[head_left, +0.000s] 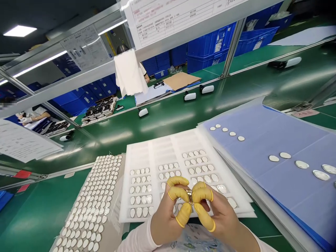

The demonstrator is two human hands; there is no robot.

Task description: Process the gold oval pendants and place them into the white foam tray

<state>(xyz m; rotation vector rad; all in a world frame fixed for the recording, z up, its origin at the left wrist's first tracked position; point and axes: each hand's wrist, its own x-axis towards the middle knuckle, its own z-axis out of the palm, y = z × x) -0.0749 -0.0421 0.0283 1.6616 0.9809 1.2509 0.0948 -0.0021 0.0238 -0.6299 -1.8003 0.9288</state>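
Note:
My left hand (166, 210) and my right hand (212, 210) wear yellow finger cots, and both pinch a small gold-and-silver metal part (189, 196) between them. They hover over the near edge of a white foam tray (162, 147), which holds rows of small silver discs. A blue-tinted plastic sheet (273, 133) to the right carries a few larger, widely spaced discs. On the left, a white block (86, 206) is densely packed with rows of pale discs. My hands touch neither the sheet nor the block.
A green conveyor belt (168, 122) runs behind the tray. Several white sensors sit along its rail. A paper sheet (23, 143) hangs at the left. Stacked blue crates (210, 47) stand beyond, and a person's arm (34, 115) works at a far bench on the left.

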